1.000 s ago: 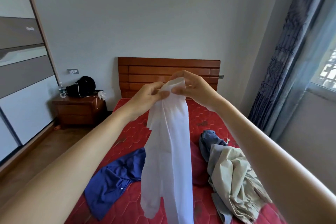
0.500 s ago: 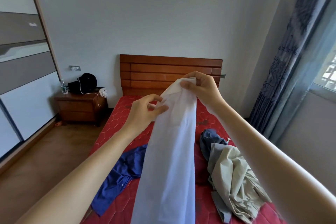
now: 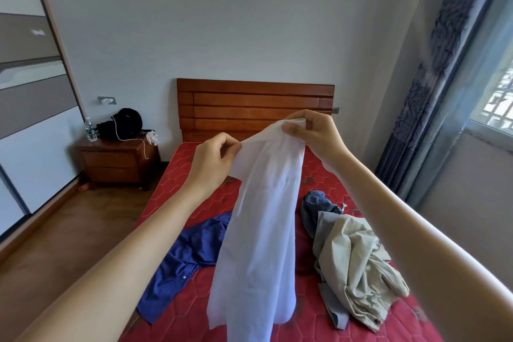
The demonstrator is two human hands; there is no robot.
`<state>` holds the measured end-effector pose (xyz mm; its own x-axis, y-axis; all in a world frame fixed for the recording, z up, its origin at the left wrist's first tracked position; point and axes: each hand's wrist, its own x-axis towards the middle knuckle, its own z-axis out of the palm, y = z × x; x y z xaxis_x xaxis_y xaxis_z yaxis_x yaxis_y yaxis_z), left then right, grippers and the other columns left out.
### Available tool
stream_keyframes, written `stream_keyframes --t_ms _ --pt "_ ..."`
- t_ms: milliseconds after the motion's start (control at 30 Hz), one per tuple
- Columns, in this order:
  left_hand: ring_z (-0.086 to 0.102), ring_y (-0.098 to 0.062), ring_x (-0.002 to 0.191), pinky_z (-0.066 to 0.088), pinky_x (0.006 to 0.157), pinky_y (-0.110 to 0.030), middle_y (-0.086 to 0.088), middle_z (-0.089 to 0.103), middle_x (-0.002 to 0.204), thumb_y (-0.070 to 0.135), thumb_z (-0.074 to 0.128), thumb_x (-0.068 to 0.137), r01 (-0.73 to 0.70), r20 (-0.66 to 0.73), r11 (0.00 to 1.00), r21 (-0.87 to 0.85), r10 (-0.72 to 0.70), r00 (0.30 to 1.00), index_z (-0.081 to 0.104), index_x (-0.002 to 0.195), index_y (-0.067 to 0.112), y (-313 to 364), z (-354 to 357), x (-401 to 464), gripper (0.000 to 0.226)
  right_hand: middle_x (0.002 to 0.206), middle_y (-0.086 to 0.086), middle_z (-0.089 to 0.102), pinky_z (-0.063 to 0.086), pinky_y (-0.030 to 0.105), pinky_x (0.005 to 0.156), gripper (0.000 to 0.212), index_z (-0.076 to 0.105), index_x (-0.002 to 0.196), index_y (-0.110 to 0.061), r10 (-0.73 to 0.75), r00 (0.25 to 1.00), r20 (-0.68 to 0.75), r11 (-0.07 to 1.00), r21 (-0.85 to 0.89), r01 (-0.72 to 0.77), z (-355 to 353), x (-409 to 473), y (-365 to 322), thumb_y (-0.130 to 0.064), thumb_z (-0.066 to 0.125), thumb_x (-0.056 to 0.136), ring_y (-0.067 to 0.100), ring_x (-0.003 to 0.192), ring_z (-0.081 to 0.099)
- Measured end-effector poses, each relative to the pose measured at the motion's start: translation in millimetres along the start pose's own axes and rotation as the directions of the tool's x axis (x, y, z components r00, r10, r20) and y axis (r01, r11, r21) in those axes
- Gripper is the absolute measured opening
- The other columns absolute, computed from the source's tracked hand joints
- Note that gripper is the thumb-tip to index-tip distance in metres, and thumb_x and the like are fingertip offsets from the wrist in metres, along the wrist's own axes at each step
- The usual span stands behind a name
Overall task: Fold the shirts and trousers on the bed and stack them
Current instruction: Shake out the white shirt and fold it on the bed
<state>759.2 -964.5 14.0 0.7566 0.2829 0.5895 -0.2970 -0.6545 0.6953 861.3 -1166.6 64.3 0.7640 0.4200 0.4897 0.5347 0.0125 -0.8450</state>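
Note:
A white shirt (image 3: pixel 261 230) hangs in the air over the red bed (image 3: pixel 194 169), held by its top edge. My left hand (image 3: pixel 212 159) pinches that edge on the left side. My right hand (image 3: pixel 312 133) grips it a little higher on the right. The cloth drops down past the frame's lower edge. On the mattress lie a blue shirt (image 3: pixel 183 255) at the left, a beige garment (image 3: pixel 358 266) in a heap at the right, and a crumpled denim piece (image 3: pixel 316 203) behind it.
A wooden headboard (image 3: pixel 255 105) stands at the bed's far end. A nightstand (image 3: pixel 116 161) to the left carries a water bottle (image 3: pixel 90 129) and a black bag (image 3: pixel 126 123). Wardrobe doors (image 3: pixel 30 119) line the left wall, curtains (image 3: pixel 433 86) and a window the right.
My hands have drawn apart along the shirt's top edge, the left hand now pinching it farther left. The hanging cloth has opened out wider.

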Motion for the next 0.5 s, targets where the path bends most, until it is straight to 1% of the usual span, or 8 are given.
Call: stream_keyframes --t_ms 67,133,233,300,333,367,433,500 --pt "0.061 -0.005 0.085 0.05 0.073 -0.02 0.008 0.065 0.09 0.021 0.06 0.095 0.033 0.046 0.999 -0.011 -0.032 0.998 0.066 0.098 0.011 1 1 0 0.012 0.083 -0.003 0.07 0.054 0.021 0.067 0.008 0.071 0.087 -0.014 0.008 1.0 -0.023 1.0 0.008 -0.008 0 -2 2 -0.008 0.074 0.083 0.006 0.072 0.065" --pt "0.061 0.0 0.083 0.048 0.072 -0.015 0.01 0.064 0.093 0.029 0.064 0.092 0.107 0.104 0.989 -0.105 -0.096 0.99 0.061 0.101 0.018 2 3 0 0.015 0.085 -0.002 0.07 0.055 0.022 0.069 0.008 0.071 0.087 -0.016 0.014 0.999 -0.033 1.0 0.02 -0.014 -1 -3 3 -0.009 0.074 0.083 0.008 0.073 0.065" --pt "0.06 0.008 0.088 0.045 0.071 -0.008 0.013 0.066 0.1 0.056 0.066 0.082 0.2 0.215 0.958 -0.206 -0.155 0.964 0.056 0.118 0.027 10 1 5 0.047 0.083 -0.004 0.07 0.055 0.021 0.068 0.009 0.071 0.087 -0.016 0.006 1.0 -0.014 1.0 0.015 -0.006 -2 -3 2 -0.009 0.073 0.083 0.006 0.073 0.065" --pt "0.06 0.007 0.096 0.046 0.08 -0.014 0.016 0.067 0.106 0.066 0.063 0.077 0.218 0.285 0.951 -0.218 -0.151 0.946 0.059 0.121 0.028 19 1 12 0.059 0.082 -0.005 0.07 0.055 0.021 0.067 0.008 0.07 0.088 -0.016 -0.01 1.0 0.011 1.0 -0.003 0.01 -1 -4 1 -0.01 0.073 0.083 0.006 0.073 0.065" --pt "0.061 0.007 0.097 0.047 0.083 -0.016 0.015 0.067 0.106 0.065 0.063 0.076 0.211 0.315 0.948 -0.238 -0.13 0.94 0.063 0.118 0.027 24 3 16 0.056 0.082 -0.006 0.07 0.055 0.021 0.067 0.008 0.07 0.088 -0.015 -0.019 0.999 0.027 1.0 -0.005 0.019 1 -5 0 -0.009 0.073 0.083 0.006 0.073 0.065" --pt "0.062 0.006 0.095 0.049 0.082 -0.016 0.014 0.069 0.105 0.06 0.065 0.075 0.198 0.34 0.946 -0.256 -0.103 0.935 0.066 0.114 0.025 28 5 18 0.052 0.083 -0.005 0.07 0.055 0.021 0.067 0.008 0.07 0.089 -0.014 -0.028 0.998 0.047 1.0 -0.005 0.029 3 -5 -1 -0.009 0.073 0.083 0.007 0.074 0.066" --pt "0.066 0.001 0.089 0.051 0.074 -0.017 0.01 0.071 0.1 0.045 0.071 0.077 0.181 0.372 0.942 -0.282 -0.067 0.926 0.07 0.108 0.021 32 9 23 0.039 0.086 -0.003 0.071 0.055 0.023 0.066 0.008 0.07 0.09 -0.012 -0.041 0.996 0.079 0.999 -0.01 0.042 5 -6 -1 -0.008 0.073 0.083 0.009 0.076 0.067" --pt "0.068 -0.006 0.083 0.055 0.071 -0.021 0.007 0.073 0.093 0.03 0.075 0.079 0.185 0.348 0.936 -0.298 -0.074 0.934 0.073 0.1 0.019 31 12 26 0.024 0.088 -0.003 0.071 0.054 0.024 0.066 0.009 0.07 0.09 -0.014 -0.054 0.994 0.097 0.997 -0.05 0.059 6 -6 -3 -0.008 0.073 0.083 0.009 0.077 0.067"
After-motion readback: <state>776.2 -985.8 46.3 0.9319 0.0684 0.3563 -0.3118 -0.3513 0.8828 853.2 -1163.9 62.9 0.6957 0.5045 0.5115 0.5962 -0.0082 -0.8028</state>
